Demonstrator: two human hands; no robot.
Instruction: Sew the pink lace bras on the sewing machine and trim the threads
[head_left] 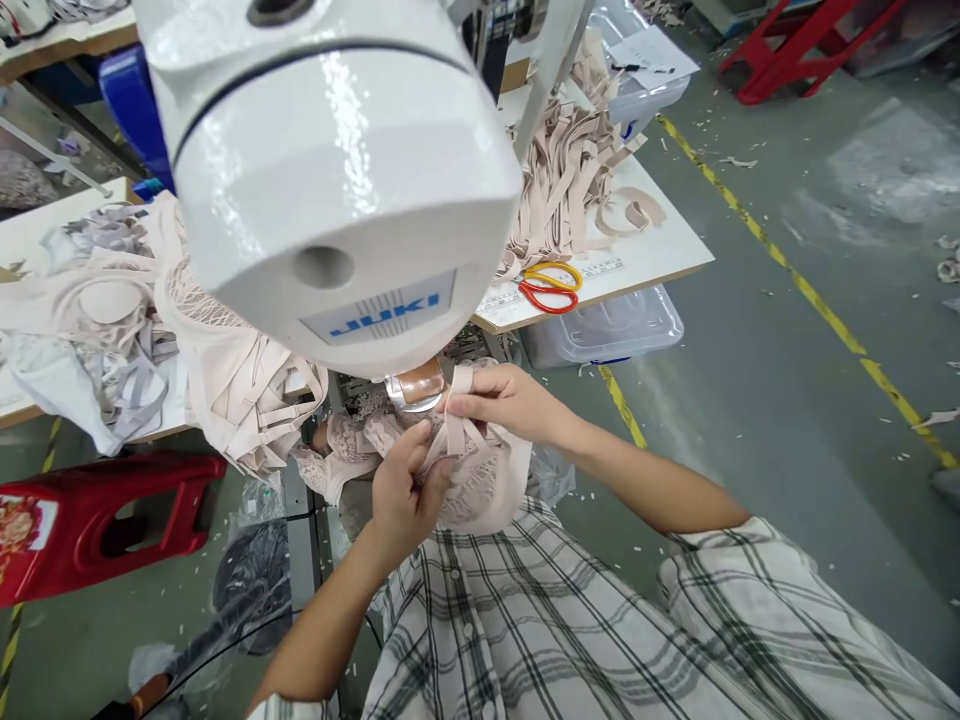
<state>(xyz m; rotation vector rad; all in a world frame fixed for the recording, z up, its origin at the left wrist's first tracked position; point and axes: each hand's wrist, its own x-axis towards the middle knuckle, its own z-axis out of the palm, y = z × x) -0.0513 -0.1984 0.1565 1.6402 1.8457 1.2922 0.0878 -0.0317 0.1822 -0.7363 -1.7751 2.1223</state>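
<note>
Left hand (pixel 405 490): angled up from lower left, fingers curled, gripping lace garment (pixel 476 485) with thumb.
Right hand (pixel 517 400): in from the right, wrist nearly straight, pinching strap (pixel 459 385) between thumb and fingers.
Garment position: just below sewing machine head (pixel 337 190), before plaid shirt (pixel 480 620).
Right surface (pixel 660 250): scissors (pixel 551 287) near front edge.
Room: open floor (pixel 750 370) beyond right forearm; tight above hands.

The sewing machine head (pixel 345 180) is smooth, glossy white. The scissors' handles (pixel 551 287) look like shiny plastic. Pale pink lace (pixel 476 480) has an openwork texture; the near shirt (pixel 480 620) is matt woven cloth. The left stool (pixel 112 520) is glossy red plastic.
</note>
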